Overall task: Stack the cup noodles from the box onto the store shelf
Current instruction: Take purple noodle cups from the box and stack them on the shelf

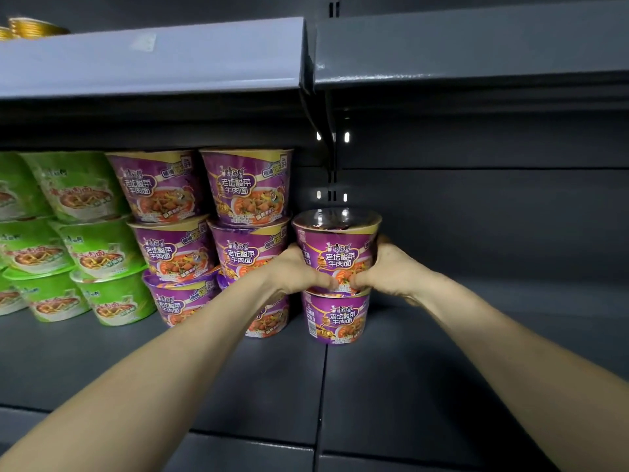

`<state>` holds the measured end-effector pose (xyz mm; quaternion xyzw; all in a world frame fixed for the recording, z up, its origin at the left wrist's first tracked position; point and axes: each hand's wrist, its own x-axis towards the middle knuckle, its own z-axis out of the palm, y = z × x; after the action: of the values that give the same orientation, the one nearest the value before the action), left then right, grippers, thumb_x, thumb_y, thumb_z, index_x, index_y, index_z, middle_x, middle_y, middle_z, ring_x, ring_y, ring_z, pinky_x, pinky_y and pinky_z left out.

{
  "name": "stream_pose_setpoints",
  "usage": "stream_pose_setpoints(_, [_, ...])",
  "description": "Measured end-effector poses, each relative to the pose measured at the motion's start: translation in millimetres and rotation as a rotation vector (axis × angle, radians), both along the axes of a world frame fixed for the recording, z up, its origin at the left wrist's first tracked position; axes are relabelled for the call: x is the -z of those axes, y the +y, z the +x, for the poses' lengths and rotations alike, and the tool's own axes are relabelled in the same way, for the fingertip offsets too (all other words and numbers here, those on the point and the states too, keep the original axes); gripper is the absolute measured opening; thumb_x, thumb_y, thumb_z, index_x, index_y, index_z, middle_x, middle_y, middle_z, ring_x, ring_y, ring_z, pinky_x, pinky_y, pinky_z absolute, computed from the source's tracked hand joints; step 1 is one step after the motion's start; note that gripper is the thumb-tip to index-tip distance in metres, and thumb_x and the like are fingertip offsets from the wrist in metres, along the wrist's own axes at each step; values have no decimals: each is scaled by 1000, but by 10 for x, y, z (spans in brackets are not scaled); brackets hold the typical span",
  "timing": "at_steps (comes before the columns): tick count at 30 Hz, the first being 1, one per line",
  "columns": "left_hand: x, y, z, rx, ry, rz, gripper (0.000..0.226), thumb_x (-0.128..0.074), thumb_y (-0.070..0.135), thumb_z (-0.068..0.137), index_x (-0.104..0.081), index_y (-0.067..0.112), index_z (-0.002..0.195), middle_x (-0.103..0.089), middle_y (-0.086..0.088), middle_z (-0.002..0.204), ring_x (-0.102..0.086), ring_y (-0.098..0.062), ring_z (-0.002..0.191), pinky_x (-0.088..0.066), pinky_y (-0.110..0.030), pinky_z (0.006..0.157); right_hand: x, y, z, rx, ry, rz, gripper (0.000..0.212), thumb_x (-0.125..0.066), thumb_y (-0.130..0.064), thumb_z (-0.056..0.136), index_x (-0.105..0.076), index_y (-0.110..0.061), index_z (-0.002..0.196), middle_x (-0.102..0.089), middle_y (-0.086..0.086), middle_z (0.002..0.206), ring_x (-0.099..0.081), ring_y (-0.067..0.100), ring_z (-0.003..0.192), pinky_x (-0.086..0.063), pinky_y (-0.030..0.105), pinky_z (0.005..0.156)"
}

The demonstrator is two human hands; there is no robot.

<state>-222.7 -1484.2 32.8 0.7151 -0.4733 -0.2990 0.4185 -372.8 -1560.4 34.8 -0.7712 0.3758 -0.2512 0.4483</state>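
A purple cup noodle [337, 247] with a clear lid is held between both hands, sitting on top of another purple cup [335, 318] that stands on the dark shelf [238, 379]. My left hand [299, 270] grips its left side, my right hand [388, 270] its right side, thumbs at the front near the cup's base. Left of them stand two stacks of purple cups [207, 233], three high. The box is out of view.
Green cup noodles [85, 240] are stacked three high at the far left. An upper shelf [153, 63] hangs close over the stacks, with gold lids [30, 27] on it. The shelf section to the right [493, 335] has a dark back wall.
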Motion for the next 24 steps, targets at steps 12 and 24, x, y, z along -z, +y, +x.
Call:
stream_pose_setpoints(12, [-27, -39, 0, -53, -55, 78, 80, -91, 11, 60, -52, 8, 129, -64, -6, 123, -61, -25, 113, -46, -41, 104, 63, 55, 144, 122, 105, -76, 70, -82, -9, 67, -36, -16, 120, -60, 9, 118, -61, 29, 107, -51, 46, 94])
stream_pose_setpoints(24, [-31, 37, -77, -100, -59, 98, 73, -90, 12, 61, -51, 6, 123, -62, -3, 122, -59, -26, 113, -47, -38, 102, 51, 221, 127, 209, 163, -98, 73, -80, -17, 72, -35, -14, 129, -56, 9, 127, -57, 30, 115, -49, 46, 97])
